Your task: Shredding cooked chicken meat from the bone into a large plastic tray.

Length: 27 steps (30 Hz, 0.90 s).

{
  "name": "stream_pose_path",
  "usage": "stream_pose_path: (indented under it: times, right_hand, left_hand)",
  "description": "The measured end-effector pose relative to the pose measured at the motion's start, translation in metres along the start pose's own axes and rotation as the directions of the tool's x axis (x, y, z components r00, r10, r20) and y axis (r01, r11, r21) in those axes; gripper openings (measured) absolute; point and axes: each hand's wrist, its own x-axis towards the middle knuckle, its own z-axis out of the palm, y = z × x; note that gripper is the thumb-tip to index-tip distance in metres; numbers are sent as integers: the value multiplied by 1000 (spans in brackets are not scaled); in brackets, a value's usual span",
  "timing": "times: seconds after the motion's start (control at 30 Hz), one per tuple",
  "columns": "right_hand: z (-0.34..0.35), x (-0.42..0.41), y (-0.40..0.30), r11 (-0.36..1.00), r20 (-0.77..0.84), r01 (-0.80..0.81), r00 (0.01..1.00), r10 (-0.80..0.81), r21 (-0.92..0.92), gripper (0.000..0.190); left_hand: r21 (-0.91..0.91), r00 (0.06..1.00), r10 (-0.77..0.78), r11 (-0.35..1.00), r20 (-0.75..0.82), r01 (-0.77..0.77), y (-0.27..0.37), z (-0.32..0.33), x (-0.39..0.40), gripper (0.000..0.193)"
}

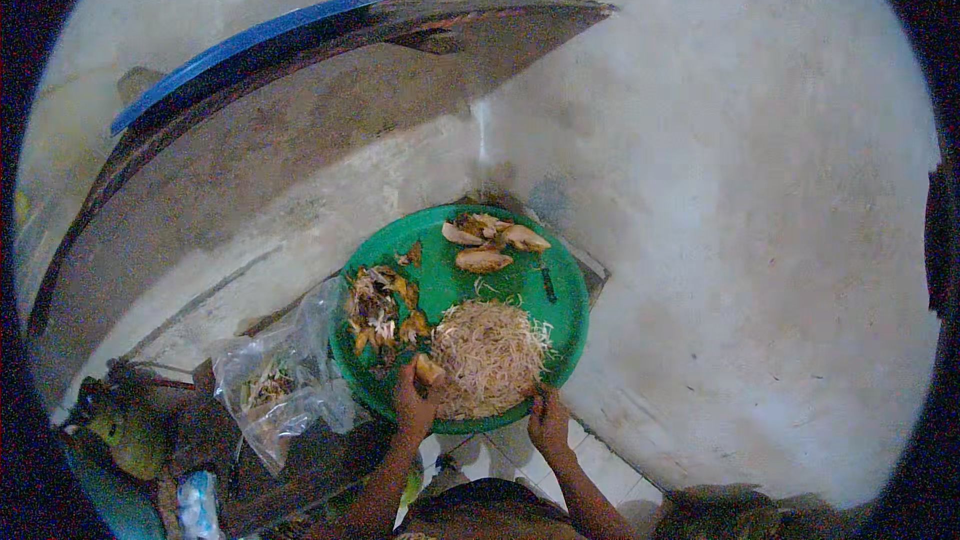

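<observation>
A round green plastic tray (pixel 579 315) lies before me. At its near left, my left hand (pixel 417 394) holds a pale piece of meat (pixel 429 370) between thumb and fingers. My right hand (pixel 547 412) is at the near right rim, beside a large heap of pale shredded meat (pixel 491 356); its fingers are bent and too blurred to show whether they hold anything. Browned scraps and bones (pixel 379 311) lie along the tray's left side. Larger browned meat pieces (pixel 484 261) rest near the far rim. Right of them lies a small knife (pixel 548 285) with a dark handle.
A clear plastic bag (pixel 289 382) with some food scraps inside touches the tray's left side. Farther left are a greenish rounded object (pixel 131 431) and a blue-and-white packet (pixel 199 502). Walls rise beyond the tray and to its right. A blue-edged surface (pixel 247 52) is at the upper left.
</observation>
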Motion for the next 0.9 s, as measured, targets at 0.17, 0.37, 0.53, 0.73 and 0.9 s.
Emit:
stream_pose_path:
  times: [0.17,0.37,0.53,0.73,0.9]
  right_hand:
    - [2,3,6,1000,64,-3,998,1,31,23]
    - [1,-1,13,999,60,-31,998,30,25,26]
    - [-1,-3,8,998,23,4,1000,-5,59,17]
    - [-24,-3,-3,952,58,-190,982,181,240,18]
    - [-40,11,-15,867,135,-365,931,339,339,18]
  left_hand:
    - [130,994,75,989,-83,-64,-39,7,0,58]
    - [114,999,-46,992,-13,47,6,0,2,55]
    - [-201,992,1,979,-127,-27,-49,12,8,48]
    - [-793,853,-348,344,390,503,5,-9,7,40]
    - [-793,838,-245,279,487,542,34,-2,30,28]
